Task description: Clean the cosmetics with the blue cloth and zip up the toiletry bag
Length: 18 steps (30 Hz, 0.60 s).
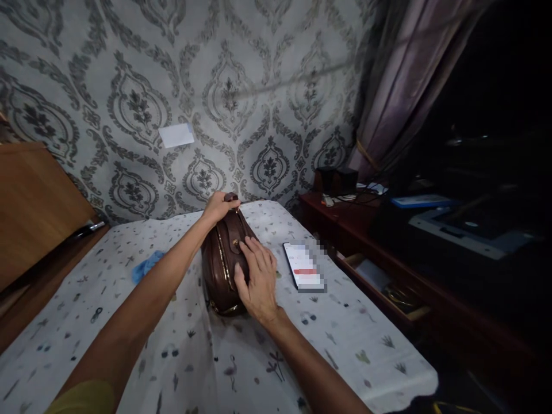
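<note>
A dark brown leather bag (221, 259) with gold zips lies on the patterned white sheet in front of me. At its far end, my left hand (219, 208) is closed on the bag near a short strap (231, 197); some of its fingers are hidden behind the bag. My right hand (257, 276) rests on the bag's near right side, its fingers stretched out over the leather close to a small gold fitting (236, 244). Just right of that hand lies a phone (302, 267) with a lit screen, partly pixelated.
A crumpled blue cloth (147, 266) lies on the sheet (181, 351) to the left. A wooden panel (38, 207) stands at the left edge. On the right are a dark red desk (319, 208) and an open drawer (383, 287) holding items. Patterned wallpaper (241, 103) rises behind.
</note>
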Each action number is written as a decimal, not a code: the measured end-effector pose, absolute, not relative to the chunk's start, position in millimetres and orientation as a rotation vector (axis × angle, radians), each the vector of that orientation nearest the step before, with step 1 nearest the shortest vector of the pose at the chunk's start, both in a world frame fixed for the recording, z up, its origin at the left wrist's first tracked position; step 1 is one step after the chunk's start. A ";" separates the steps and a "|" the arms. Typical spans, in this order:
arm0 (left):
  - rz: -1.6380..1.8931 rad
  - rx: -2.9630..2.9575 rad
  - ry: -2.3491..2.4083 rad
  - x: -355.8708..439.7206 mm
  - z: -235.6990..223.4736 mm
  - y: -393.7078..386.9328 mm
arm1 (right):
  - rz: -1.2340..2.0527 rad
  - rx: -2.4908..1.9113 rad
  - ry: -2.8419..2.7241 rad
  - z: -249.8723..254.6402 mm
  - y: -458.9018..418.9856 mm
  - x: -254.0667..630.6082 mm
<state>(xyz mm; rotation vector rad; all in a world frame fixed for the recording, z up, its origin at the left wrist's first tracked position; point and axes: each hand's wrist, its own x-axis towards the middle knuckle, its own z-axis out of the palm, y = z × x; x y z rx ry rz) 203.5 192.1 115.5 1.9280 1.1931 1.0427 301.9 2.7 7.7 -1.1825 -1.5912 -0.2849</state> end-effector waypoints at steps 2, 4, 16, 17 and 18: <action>1.012 1.977 1.142 202.4 115.7 184.6 | -0.269 -1.198 -1.586 7.3 2.8 301.4; 0.979 2.014 1.100 200.7 116.3 178.4 | -0.265 -1.197 -1.575 6.2 3.0 301.0; 0.988 2.059 1.152 142.7 125.5 172.8 | -0.311 -1.153 -1.547 5.9 1.3 302.4; 1.001 2.047 1.179 138.1 124.3 173.5 | -0.325 -1.146 -1.552 5.8 1.2 302.3; 1.010 2.031 1.206 134.5 122.8 174.3 | -0.334 -1.140 -1.557 5.7 1.1 302.3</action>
